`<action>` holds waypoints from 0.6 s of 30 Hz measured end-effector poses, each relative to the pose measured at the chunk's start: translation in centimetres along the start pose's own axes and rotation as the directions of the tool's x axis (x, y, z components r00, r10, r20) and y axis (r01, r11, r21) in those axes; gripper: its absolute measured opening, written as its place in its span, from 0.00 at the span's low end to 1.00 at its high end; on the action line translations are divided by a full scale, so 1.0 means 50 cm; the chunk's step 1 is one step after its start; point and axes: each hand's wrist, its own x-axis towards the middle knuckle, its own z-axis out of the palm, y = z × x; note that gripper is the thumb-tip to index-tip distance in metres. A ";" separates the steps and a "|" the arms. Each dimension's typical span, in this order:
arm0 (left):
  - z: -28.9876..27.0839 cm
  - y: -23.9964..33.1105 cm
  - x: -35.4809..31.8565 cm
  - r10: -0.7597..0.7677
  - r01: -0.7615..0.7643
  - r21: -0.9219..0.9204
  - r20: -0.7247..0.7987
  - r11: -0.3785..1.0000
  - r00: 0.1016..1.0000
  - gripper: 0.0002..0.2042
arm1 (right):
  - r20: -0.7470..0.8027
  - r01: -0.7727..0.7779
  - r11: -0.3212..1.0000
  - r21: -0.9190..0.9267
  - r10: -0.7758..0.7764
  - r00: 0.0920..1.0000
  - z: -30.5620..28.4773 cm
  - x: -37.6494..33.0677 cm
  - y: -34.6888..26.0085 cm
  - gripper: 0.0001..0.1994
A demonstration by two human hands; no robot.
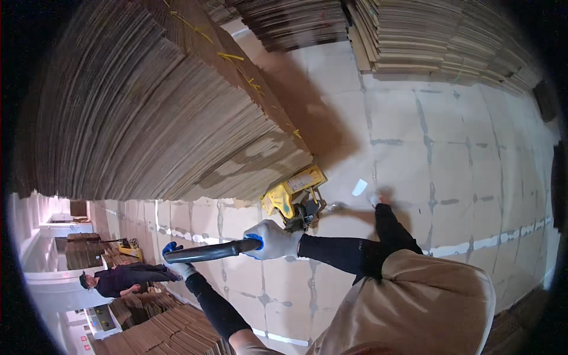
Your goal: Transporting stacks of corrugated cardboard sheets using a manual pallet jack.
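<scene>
Lowest in the frame, at the bottom right, is my tan, smooth-woven clothing, and my two black sleeves run out of it toward the middle. My right hand (273,239), in a grey knit glove with blue fingertips, is wrapped tight around the handle bar (204,252), just left of centre. The bar is a dark, round, smooth tube lying nearly level across the lower middle of the frame. My left hand (176,266), in the same kind of glove, is curled around the bar's left end, its fingers closed over the tube.

Just beyond my right hand, at the centre of the frame, sits the yellow pump housing of the pallet jack (294,195): boxy painted metal, scuffed, with a pale label on top and dark greasy parts under it.

Its far side goes under the stack of flattened cardboard (160,112), which fills the upper left. The stack is brown, made of a great many thin sheets whose edges show as fine ribbed lines, with yellow strapping across it.

The floor (461,154) is pale concrete in large squares with dark patched joints, and a small white scrap (359,187) lies on it right of centre.

More cardboard stacks (414,35) stand along the top edge. At the lower left, another person (121,278) in dark clothes stands among low cardboard piles.
</scene>
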 end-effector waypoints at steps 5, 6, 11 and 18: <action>0.036 -0.029 0.057 0.043 -0.050 -0.057 -0.119 0.997 0.992 0.11 | 0.031 0.029 0.998 0.057 -0.031 0.999 -0.079 0.113 0.026 0.11; 0.039 -0.033 0.064 0.037 -0.047 -0.073 -0.134 0.996 0.990 0.11 | 0.038 0.014 0.998 0.062 -0.017 0.999 -0.090 0.133 0.033 0.11; 0.143 -0.026 0.061 0.099 -0.107 -0.050 -0.137 0.993 0.986 0.08 | 0.012 -0.003 0.998 0.060 0.003 1.000 -0.151 0.259 0.117 0.11; 0.297 0.055 0.039 0.099 -0.064 0.155 -0.227 0.986 0.969 0.10 | 0.012 -0.172 0.972 0.161 0.173 0.985 -0.228 0.516 0.248 0.17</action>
